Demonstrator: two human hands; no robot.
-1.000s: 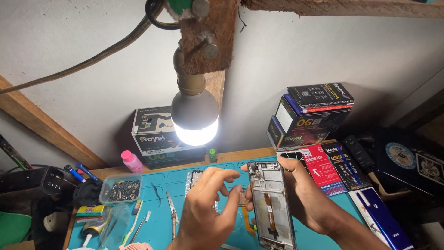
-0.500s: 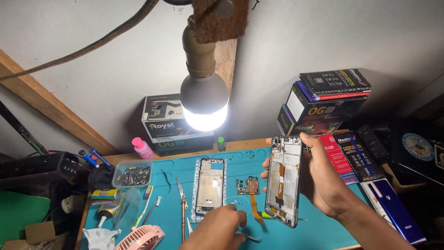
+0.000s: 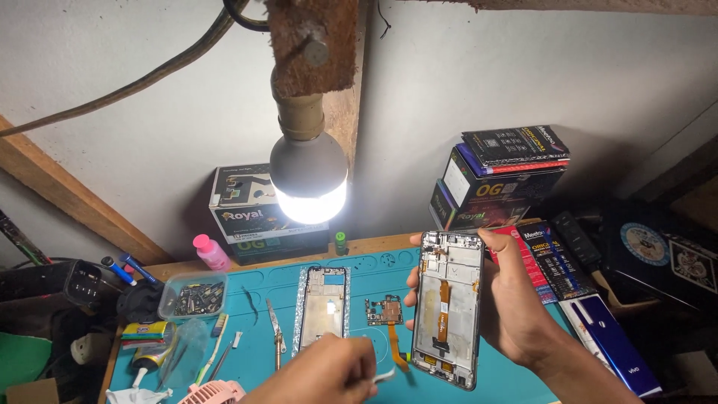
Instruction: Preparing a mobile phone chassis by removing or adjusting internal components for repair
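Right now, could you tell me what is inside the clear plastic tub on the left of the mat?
The clear tub holds a heap of small dark parts; what lies underneath the heap is covered.

I see a lit white bulb (image 3: 308, 179) hanging from a rough wooden post (image 3: 314, 45) right over a teal rubber work mat (image 3: 374, 273). On the mat lie a second phone frame with a silvery border (image 3: 323, 307), a small bare circuit board (image 3: 384, 310) just right of it, and slim metal tweezers (image 3: 275, 338) to its left. At the mat's left edge sits a clear plastic tub of small parts (image 3: 193, 296), with a pink-capped bottle (image 3: 211, 252) behind it. Against the wall I make out a stack of printed cardboard boxes (image 3: 247, 213) behind the bulb and a darker stack of boxes (image 3: 497, 176) to the right. A pink handheld fan (image 3: 213, 392) pokes in at the bottom edge.
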